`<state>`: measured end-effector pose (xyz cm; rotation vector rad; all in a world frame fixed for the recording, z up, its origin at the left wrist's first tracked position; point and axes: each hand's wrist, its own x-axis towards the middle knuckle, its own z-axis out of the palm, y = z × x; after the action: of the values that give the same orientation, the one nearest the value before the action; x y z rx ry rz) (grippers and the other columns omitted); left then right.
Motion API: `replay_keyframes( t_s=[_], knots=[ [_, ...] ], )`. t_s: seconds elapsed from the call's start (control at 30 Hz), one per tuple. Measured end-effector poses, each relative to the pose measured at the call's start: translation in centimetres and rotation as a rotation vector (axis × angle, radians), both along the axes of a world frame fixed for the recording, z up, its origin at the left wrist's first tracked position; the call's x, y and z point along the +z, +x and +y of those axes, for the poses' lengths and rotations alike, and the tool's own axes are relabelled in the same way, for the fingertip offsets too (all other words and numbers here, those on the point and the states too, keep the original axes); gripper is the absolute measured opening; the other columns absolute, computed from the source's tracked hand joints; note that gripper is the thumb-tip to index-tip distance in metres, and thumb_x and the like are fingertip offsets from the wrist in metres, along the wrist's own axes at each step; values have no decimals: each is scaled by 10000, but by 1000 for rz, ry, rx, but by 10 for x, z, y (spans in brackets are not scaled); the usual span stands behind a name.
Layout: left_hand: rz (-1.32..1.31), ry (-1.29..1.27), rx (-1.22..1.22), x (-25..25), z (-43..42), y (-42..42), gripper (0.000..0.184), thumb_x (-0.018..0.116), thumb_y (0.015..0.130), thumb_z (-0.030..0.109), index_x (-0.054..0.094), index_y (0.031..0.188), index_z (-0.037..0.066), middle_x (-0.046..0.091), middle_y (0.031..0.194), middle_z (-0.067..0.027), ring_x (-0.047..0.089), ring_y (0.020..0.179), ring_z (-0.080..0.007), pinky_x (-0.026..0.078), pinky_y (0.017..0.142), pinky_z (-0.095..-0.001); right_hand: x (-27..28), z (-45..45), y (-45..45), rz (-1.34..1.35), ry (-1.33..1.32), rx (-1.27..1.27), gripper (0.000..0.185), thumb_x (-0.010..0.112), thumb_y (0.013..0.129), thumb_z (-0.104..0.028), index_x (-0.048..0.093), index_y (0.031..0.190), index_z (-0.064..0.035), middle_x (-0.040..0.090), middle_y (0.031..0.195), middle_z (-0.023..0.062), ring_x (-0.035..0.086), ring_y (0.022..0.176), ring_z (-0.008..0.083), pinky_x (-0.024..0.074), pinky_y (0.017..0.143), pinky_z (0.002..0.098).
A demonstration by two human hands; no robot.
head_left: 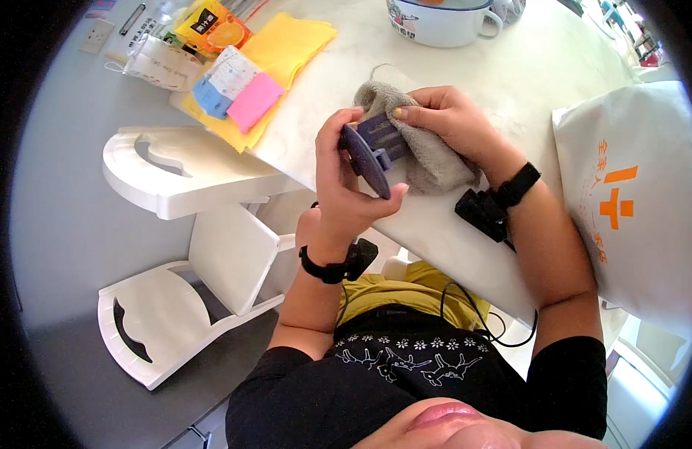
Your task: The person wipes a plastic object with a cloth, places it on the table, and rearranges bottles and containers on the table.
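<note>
My left hand (342,168) is closed round a dark blue plastic stand (367,161), which looks like a phone stand with an oval base and a hinged, slotted panel. The oval part faces my left palm, with the thumb at its lower edge. A grey cloth (436,161) is wrapped over the far side of the panel and hangs down toward the table edge. My right hand (454,123) pinches this cloth against the panel, thumb on top. The cloth hides part of the panel and some right fingertips.
On the white table (301,150) lie a yellow cloth (297,45) and pink, blue and patterned pieces (256,101), near an orange drink packet (211,28). An enamel mug (439,26) stands at the back. A white bag (630,187) is at right, white chairs (155,318) at left.
</note>
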<state>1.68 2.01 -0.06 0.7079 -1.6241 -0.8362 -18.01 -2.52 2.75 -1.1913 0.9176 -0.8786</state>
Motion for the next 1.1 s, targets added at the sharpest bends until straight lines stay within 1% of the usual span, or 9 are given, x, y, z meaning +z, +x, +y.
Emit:
replay_keyframes(
  t_s=[0.1,0.23,0.33,0.5,0.6,0.7,0.87,0.9,1.1],
  knots=[
    [-107,-44,32,1,2,-1,963,841,566,112,318,1370,35,398,1335,-119,430,1175,-246,353,1024,-360,0,0,1,113,-71,-36,310,671,872,-250,699,944,50,644,766,5,546,681,75,475,633,248],
    [-235,-111,50,9,2,-6,915,841,530,118,394,1325,46,456,1294,-142,435,1189,-318,350,1036,-403,0,1,0,284,-240,-40,286,674,850,-244,699,929,31,630,688,61,533,650,90,476,632,282],
    [-440,-263,16,15,3,-8,913,841,531,125,394,1325,67,429,1310,-139,456,1186,-264,371,1041,-376,1,6,6,340,-362,-9,284,674,844,-245,689,931,24,598,649,97,512,629,102,469,625,301],
    [-366,-225,59,6,2,-6,894,823,532,123,396,1312,35,434,1288,-129,448,1185,-262,353,1050,-372,1,5,7,358,-355,7,289,668,849,-245,684,945,27,596,648,100,507,628,107,466,621,309],
    [-223,-175,51,4,1,-3,893,802,540,110,373,1318,19,423,1269,-103,440,1170,-232,334,1046,-343,-3,3,4,246,-286,-17,311,664,855,-242,682,975,44,642,709,73,527,651,102,476,632,290],
    [-116,-89,30,4,1,-3,906,818,534,90,371,1321,36,422,1239,-118,443,1166,-264,371,1010,-352,-1,3,2,108,-167,-27,328,668,853,-232,683,992,64,664,777,45,554,681,98,483,640,264],
    [6,-41,63,6,1,0,866,740,558,114,350,1325,12,411,1246,-80,437,1026,-179,355,983,-309,-2,-3,-8,-197,84,-48,315,661,863,-198,675,1047,57,679,849,55,615,704,105,507,659,244],
    [-23,-60,46,6,0,3,901,770,542,37,335,1331,32,399,1224,-82,427,1057,-175,364,966,-300,-3,-3,-7,-140,107,-63,321,654,869,-196,664,1071,54,685,871,59,625,701,108,515,657,245],
    [-48,-106,40,5,0,1,916,800,540,68,341,1331,32,404,1234,-100,435,1097,-199,358,991,-311,1,-1,-5,-41,32,-52,311,673,855,-209,682,1018,56,671,822,39,598,681,90,498,626,243]
  ],
)
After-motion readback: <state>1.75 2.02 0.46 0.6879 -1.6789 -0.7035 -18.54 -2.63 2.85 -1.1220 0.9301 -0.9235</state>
